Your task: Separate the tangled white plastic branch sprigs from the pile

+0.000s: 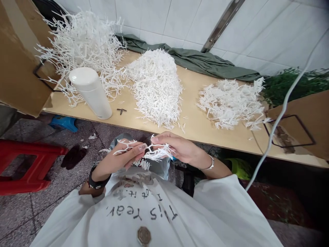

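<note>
Just in front of the table's near edge, my left hand (125,158) pinches a white branching plastic stem (150,150), whose bare forks stick out over the back of the hand. My right hand (180,147) has its thumb and fingers closed on the same stem, at the right end, where fine white tips (160,153) fan out. Beyond my hands lies a dense heap of small white sprigs (158,89). A tall tangle of bare white branches (84,44) stands at the back left, and a looser pile of tipped white branches (231,103) lies to the right.
On the wooden table (190,133), a white bottle (91,94) stands at left near small dark pieces (121,110). Cardboard boxes (23,55) flank both ends. Green foliage (295,84) lies at right, behind a hanging grey cable (285,103). A red stool (28,166) is at lower left.
</note>
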The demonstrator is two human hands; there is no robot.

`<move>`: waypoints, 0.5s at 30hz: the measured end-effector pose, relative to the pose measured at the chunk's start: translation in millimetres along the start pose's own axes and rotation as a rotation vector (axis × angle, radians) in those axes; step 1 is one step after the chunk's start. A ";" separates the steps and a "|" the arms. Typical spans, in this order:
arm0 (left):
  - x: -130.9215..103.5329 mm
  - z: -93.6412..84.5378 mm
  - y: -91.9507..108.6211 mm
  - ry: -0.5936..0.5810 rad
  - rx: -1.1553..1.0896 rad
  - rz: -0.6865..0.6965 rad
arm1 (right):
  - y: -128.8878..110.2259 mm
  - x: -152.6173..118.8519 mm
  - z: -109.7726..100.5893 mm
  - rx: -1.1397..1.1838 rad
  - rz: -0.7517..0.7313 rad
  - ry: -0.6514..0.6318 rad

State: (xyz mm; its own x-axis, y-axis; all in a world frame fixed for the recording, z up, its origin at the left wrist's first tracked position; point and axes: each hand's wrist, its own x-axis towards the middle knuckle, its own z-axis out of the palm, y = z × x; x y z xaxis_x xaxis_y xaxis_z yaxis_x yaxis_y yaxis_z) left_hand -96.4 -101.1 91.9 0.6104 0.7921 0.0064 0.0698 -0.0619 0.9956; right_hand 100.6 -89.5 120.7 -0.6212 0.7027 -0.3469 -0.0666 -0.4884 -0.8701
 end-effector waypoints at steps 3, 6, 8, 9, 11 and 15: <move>-4.5 4.0 4.4 0.031 0.031 0.043 | -3.5 -8.3 6.1 0.021 0.036 0.035; -8.8 2.0 11.9 -0.057 0.124 0.075 | -5.3 -16.1 6.5 0.021 0.077 0.011; -11.3 -1.1 16.8 -0.104 0.154 0.057 | -6.7 -20.9 5.5 0.033 0.100 -0.028; -12.3 -2.6 18.9 -0.115 0.152 0.042 | -7.7 -23.2 5.0 0.041 0.105 -0.049; -13.8 -4.9 22.3 -0.123 0.131 0.024 | -9.8 -26.9 5.1 0.055 0.097 -0.083; -13.2 -6.5 27.1 -0.141 0.105 0.030 | -10.5 -26.5 11.4 0.047 0.072 -0.120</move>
State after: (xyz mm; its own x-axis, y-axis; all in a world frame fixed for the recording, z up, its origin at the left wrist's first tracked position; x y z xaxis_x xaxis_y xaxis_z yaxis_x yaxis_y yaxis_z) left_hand -107.7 -109.3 119.3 0.7178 0.6961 0.0154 0.1272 -0.1528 0.9800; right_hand 108.9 -108.9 143.0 -0.7146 0.5991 -0.3611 -0.0529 -0.5611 -0.8261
